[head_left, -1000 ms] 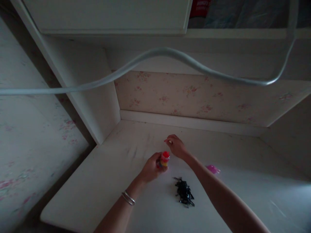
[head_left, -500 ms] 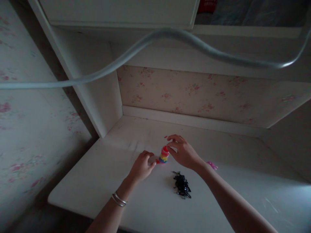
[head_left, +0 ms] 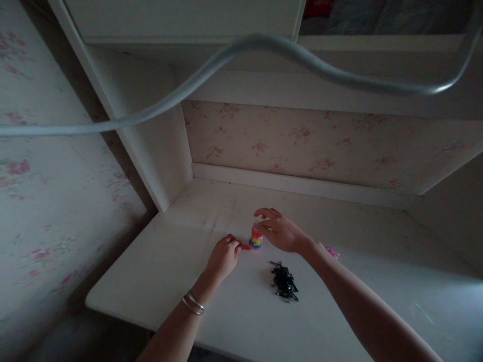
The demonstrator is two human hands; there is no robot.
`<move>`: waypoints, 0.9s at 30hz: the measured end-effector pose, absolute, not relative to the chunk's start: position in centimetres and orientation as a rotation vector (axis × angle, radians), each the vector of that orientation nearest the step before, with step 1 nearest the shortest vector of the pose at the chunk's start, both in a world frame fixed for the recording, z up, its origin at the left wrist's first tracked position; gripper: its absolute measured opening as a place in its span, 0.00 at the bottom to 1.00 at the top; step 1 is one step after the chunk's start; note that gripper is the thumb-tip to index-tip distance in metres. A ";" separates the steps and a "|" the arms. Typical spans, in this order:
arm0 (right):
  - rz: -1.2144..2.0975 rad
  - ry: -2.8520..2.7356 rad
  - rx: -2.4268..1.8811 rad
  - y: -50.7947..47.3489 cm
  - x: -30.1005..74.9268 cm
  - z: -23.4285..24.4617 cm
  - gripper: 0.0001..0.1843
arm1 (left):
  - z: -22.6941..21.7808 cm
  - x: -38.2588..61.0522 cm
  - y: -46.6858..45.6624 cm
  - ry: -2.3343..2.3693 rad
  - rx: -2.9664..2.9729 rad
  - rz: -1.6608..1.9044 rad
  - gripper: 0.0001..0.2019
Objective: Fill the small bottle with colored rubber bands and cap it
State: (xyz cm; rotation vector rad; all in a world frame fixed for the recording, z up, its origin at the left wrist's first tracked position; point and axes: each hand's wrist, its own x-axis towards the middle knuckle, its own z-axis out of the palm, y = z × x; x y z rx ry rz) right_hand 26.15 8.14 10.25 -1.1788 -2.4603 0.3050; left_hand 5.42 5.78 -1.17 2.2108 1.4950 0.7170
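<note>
A small clear jar with red, yellow and blue layers in it stands upright on the white desktop. My right hand is over its mouth, fingers bent and apart from the thumb, which covers part of the rim. I see nothing held in it. To the jar's left, my left hand has its thumb and fingertips pinched at a small red piece that lies low by the jar. Nearer to me is a tangled pile of thin black loops, like elastic bands. Some pink loops lie beyond my right forearm, which partly hides them.
The white desktop ends at a rounded front left corner. A pale cable crosses the view above. Shelves and a cabinet overhang the desk, with a side panel at left and flowered wallpaper behind.
A small red bit near my right fingertips no longer shows. My right hand has moved slightly left over the jar's mouth. My left fingers have closed together beside the red piece.
</note>
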 end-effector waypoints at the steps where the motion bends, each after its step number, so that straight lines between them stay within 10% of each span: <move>1: 0.289 -2.443 -1.162 8.1 26.3 10.2 0.17 | -1.2 5.3 5.8 1.504 2.197 0.724 0.11; 13: 0.419 -2.152 -1.002 8.7 27.5 9.3 0.17 | -0.2 4.4 5.2 1.524 2.041 0.845 0.10; 27: 0.338 -2.363 -1.795 17.7 28.9 0.7 0.22 | 9.0 8.5 6.1 1.259 2.048 1.250 0.07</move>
